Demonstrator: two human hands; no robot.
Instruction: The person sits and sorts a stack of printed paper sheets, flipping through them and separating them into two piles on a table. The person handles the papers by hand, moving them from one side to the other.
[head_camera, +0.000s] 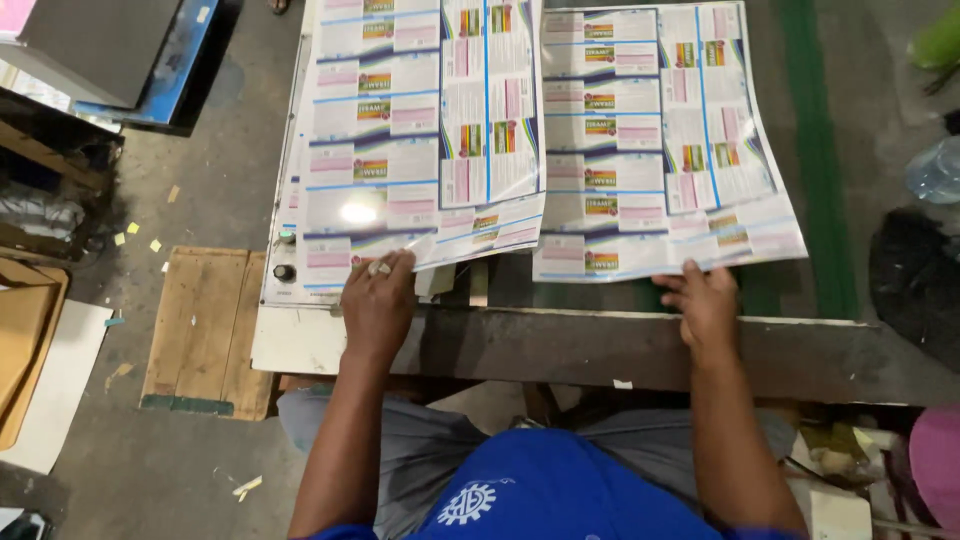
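Observation:
Two glossy printed sheets lie side by side on a worktable. The left sheet and the right sheet both carry rows of small white, blue and pink label panels. My left hand rests palm down on the near edge of the left sheet, a ring on one finger, fingertips by a lifted corner. At the near edge of the right sheet, my right hand pinches the paper with its fingers. The sheets overlap slightly in the middle.
A wooden pallet lies on the concrete floor at left, beside cardboard pieces. Stacked boards sit at the upper left. A clear plastic bottle and a dark bag are at right. Two small knobs sit on the table's left edge.

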